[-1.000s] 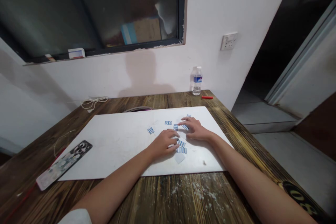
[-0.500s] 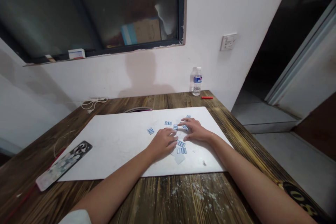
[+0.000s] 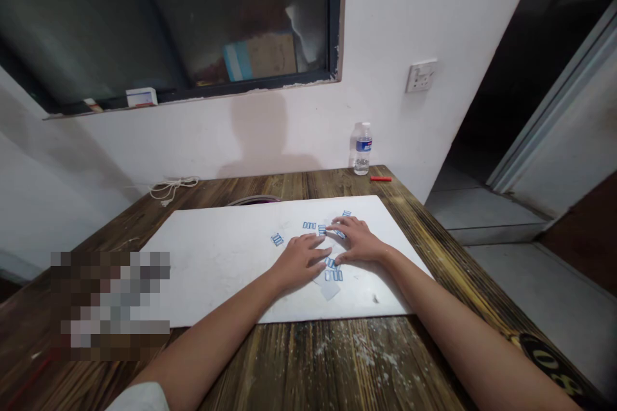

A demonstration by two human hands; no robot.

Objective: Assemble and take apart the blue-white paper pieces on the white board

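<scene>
The wooden table (image 3: 337,359) shows bare planks between its near edge and the near edge of the white board (image 3: 212,282). Just inside that edge, right of the board's middle, lies a translucent piece (image 3: 330,289). The blue-striped pieces (image 3: 333,275) begin immediately beyond it. The left hand (image 3: 301,261) rests palm down on the board, fingers extended and slightly spread, gripping nothing. Its fingertips touch the pieces. The right hand (image 3: 359,243) lies flat just beside it, likewise open, with its index finger on a piece toward the board's far side. More pieces lie loose beyond and left of the hands. The board's left half is bare surface, and its right edge runs close to the table's right edge. Beyond the board's far edge are a white cord (image 3: 171,187) to the left and a water bottle (image 3: 362,148) and red pen (image 3: 380,178) at the right.
</scene>
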